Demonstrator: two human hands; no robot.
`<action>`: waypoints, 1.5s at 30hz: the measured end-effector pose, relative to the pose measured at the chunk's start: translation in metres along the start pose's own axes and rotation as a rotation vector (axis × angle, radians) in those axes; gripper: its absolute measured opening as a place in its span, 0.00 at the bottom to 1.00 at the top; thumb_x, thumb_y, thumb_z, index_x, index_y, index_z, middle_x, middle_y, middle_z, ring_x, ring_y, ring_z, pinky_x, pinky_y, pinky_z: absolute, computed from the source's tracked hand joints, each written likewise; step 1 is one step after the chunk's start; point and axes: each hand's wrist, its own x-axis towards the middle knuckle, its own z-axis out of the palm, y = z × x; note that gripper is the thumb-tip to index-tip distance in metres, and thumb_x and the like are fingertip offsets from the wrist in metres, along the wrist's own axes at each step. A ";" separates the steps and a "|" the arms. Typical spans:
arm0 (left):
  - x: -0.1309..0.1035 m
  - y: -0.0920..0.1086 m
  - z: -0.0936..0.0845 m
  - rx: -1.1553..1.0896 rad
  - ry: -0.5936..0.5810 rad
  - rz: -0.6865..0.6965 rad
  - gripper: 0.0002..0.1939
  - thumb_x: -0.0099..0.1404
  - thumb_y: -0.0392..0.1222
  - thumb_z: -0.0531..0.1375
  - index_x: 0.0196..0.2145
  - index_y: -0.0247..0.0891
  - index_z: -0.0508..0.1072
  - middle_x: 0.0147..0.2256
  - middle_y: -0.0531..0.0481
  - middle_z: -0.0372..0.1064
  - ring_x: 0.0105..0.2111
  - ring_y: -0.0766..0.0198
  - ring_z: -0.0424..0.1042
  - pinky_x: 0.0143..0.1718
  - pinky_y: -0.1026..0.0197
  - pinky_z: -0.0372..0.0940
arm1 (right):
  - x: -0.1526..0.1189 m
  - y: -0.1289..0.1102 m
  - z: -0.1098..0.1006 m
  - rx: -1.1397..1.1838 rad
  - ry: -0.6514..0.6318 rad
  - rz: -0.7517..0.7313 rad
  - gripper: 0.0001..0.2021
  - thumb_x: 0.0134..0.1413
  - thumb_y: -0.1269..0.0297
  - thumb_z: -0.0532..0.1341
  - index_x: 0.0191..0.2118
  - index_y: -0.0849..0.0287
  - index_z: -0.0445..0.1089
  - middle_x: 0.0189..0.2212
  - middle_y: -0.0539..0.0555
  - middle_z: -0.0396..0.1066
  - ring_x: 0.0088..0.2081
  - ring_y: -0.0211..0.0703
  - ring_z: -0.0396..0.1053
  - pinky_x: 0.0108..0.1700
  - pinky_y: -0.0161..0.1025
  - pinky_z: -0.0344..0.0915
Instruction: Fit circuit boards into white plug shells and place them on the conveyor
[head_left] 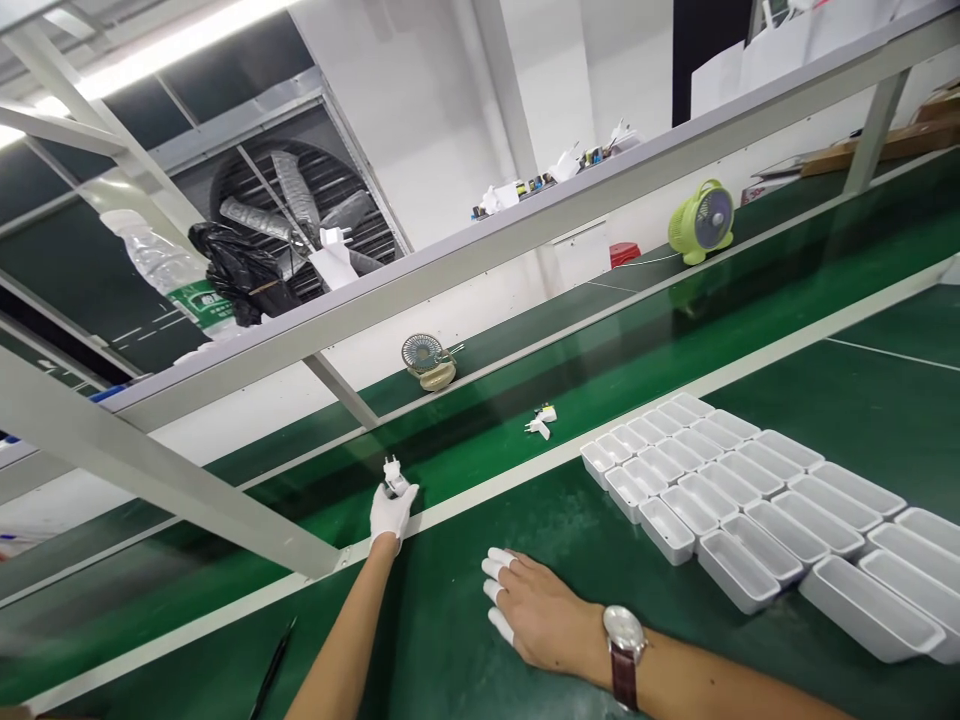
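My left hand (391, 515), in a white glove, reaches over the green conveyor belt with its fingers closed round a white plug adapter (393, 474) whose two pins point up. My right hand (529, 610) lies palm down on the dark green worktable (442, 640), fingers stretched out with white covers on the fingertips, and nothing is seen in it. Further along the belt, right of my left hand, lie more white plug pieces (540, 424), one with a yellow part.
Rows of white trays (739, 560) cover the table at right. A black pen (273, 665) lies at lower left. A slanted metal post (165, 470) stands left of my left arm. Beyond are a beige fan (427, 362), a green fan (701, 222) and a raised shelf (480, 250).
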 end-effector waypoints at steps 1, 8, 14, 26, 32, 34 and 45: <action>-0.005 -0.001 0.001 -0.002 0.037 -0.005 0.19 0.54 0.46 0.67 0.41 0.33 0.72 0.38 0.39 0.75 0.42 0.46 0.75 0.47 0.45 0.68 | 0.000 0.000 0.001 -0.002 0.004 0.001 0.17 0.70 0.63 0.50 0.52 0.66 0.72 0.56 0.62 0.71 0.58 0.55 0.67 0.67 0.50 0.56; -0.058 0.027 0.031 -0.082 -0.192 0.284 0.29 0.59 0.53 0.65 0.54 0.36 0.69 0.53 0.39 0.69 0.49 0.53 0.74 0.48 0.53 0.71 | -0.001 0.001 0.008 -0.016 0.018 -0.001 0.16 0.68 0.64 0.53 0.52 0.65 0.72 0.56 0.62 0.71 0.58 0.56 0.67 0.66 0.51 0.56; -0.072 0.072 0.088 -0.055 -0.457 0.520 0.38 0.48 0.47 0.73 0.57 0.39 0.70 0.60 0.39 0.65 0.62 0.47 0.63 0.62 0.47 0.60 | -0.001 0.000 0.010 -0.007 0.024 0.003 0.16 0.68 0.63 0.52 0.52 0.65 0.71 0.56 0.62 0.71 0.59 0.56 0.66 0.66 0.50 0.56; -0.053 0.127 0.125 -0.121 -0.639 0.400 0.18 0.54 0.40 0.68 0.44 0.37 0.80 0.45 0.42 0.75 0.43 0.56 0.75 0.47 0.54 0.69 | 0.003 0.005 0.001 0.042 0.009 0.022 0.16 0.67 0.62 0.52 0.51 0.64 0.71 0.55 0.61 0.71 0.58 0.57 0.66 0.63 0.51 0.60; -0.086 0.135 0.068 -0.172 -0.744 0.259 0.22 0.56 0.59 0.66 0.36 0.35 0.78 0.29 0.48 0.75 0.25 0.66 0.69 0.24 0.64 0.60 | 0.009 0.004 -0.010 0.040 -0.068 -0.187 0.12 0.66 0.65 0.55 0.47 0.64 0.72 0.50 0.61 0.74 0.54 0.51 0.68 0.59 0.46 0.63; -0.106 0.131 0.050 -0.175 -0.770 0.245 0.20 0.55 0.57 0.68 0.35 0.36 0.78 0.29 0.48 0.75 0.26 0.65 0.69 0.25 0.64 0.61 | 0.009 0.000 -0.013 0.052 -0.107 -0.286 0.10 0.65 0.65 0.57 0.46 0.62 0.72 0.48 0.59 0.75 0.53 0.47 0.69 0.56 0.42 0.64; -0.186 0.135 0.023 0.407 -0.861 0.777 0.14 0.63 0.53 0.62 0.43 0.46 0.79 0.35 0.50 0.77 0.33 0.56 0.76 0.35 0.59 0.66 | 0.006 -0.017 -0.018 -0.064 -0.164 -0.433 0.06 0.63 0.68 0.57 0.39 0.60 0.71 0.33 0.52 0.74 0.35 0.45 0.71 0.30 0.40 0.63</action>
